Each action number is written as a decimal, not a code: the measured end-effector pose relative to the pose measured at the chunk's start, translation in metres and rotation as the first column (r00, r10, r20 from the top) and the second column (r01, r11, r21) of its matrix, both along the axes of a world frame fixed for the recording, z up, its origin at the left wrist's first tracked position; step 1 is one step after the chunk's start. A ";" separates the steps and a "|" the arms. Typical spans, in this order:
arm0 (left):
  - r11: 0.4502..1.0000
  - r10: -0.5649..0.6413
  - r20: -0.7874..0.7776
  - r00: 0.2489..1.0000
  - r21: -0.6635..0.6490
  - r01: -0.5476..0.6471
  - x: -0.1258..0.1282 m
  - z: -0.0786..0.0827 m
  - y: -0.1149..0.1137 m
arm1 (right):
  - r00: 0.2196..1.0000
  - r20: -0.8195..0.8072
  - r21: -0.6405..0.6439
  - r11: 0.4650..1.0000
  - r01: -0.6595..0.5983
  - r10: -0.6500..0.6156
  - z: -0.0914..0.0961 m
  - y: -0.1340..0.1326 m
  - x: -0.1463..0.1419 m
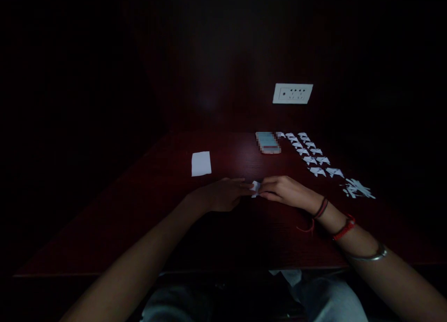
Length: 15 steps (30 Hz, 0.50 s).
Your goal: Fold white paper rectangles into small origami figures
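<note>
My left hand [223, 195] and my right hand [284, 191] meet over the middle of a dark red table [139, 210]. Both pinch a small piece of white paper [255, 188] between their fingertips, just above the tabletop. My right wrist wears dark and red threads and a metal bangle. The room is very dim, so the paper's folds are hard to make out.
A white paper square [201, 163] lies left of my hands. A phone [268, 142] lies farther back. Two rows of several small folded white paper shapes [310, 153] run to the right, ending in a heap of paper scraps [358, 189]. A white wall socket [292, 93] sits behind.
</note>
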<state>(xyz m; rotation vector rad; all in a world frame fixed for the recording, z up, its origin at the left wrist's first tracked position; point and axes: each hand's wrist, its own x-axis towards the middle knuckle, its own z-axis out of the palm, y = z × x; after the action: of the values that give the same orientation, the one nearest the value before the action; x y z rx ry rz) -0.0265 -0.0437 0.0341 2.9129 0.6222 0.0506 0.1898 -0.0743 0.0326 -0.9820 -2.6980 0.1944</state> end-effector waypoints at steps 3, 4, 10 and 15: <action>1.000 0.019 -0.014 1.000 -0.008 -0.019 0.001 0.000 -0.001 | 1.000 0.015 0.012 1.000 0.003 -0.003 0.001 -0.001 -0.001; 1.000 0.024 -0.013 1.000 -0.002 -0.024 0.001 0.000 -0.002 | 1.000 0.022 0.021 1.000 0.001 -0.001 0.000 -0.002 -0.001; 0.997 0.001 0.047 0.999 0.076 -0.004 0.003 -0.002 -0.004 | 0.999 0.004 0.028 0.998 0.049 -0.049 -0.003 0.001 -0.006; 0.997 0.006 0.022 1.000 0.083 -0.007 0.003 -0.001 -0.006 | 0.994 -0.083 -0.046 0.997 0.068 -0.072 -0.008 0.009 -0.007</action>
<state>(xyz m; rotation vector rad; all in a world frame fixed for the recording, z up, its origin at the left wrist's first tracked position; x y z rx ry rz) -0.0237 -0.0492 0.0333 2.9856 0.6412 0.1107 0.1826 -0.0652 0.0247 -1.0540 -2.5883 0.2752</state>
